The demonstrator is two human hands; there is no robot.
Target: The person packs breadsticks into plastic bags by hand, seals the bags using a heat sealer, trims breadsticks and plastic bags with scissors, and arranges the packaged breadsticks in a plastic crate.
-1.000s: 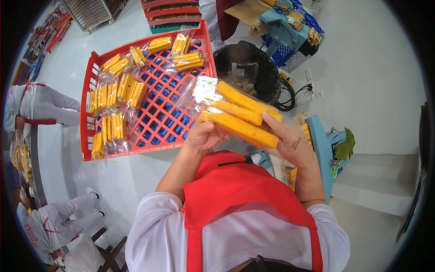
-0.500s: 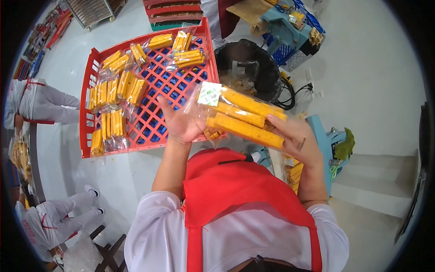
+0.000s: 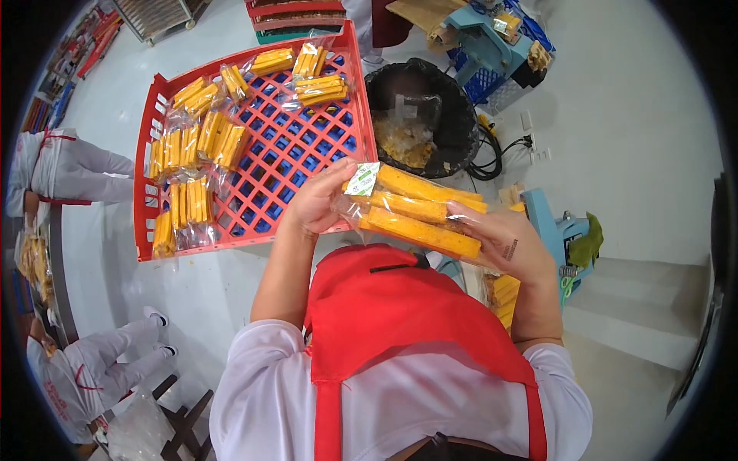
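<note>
We see bright, even light w/ faint shadows on the pale floor (image 3: 211, 296), glints on the plastic bag (image 3: 419, 207); fisheye pic, edges bent, corners black, bkgd slightly soft.

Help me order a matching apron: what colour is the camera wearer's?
The apron is bright red, seen best in the head view.

Clear, glossy plastic wraps the yellow sticks (image 3: 421, 209), creased and catching highlights, while the sticks themselves look matt and slightly rough. The label (image 3: 362, 179) on the wrap looks like smooth paper or film, hard to say which. Over at the crate (image 3: 144, 201), it's red moulded plastic, smooth with a soft sheen. Thin black plastic, wrinkled and shiny, lines the bin (image 3: 467, 127). Red cloth on the apron (image 3: 400, 315), matt and softly folded; white cloth on the shirt (image 3: 453, 392), smooth. The floor (image 3: 223, 300) shows a faint, smooth gloss.
</note>
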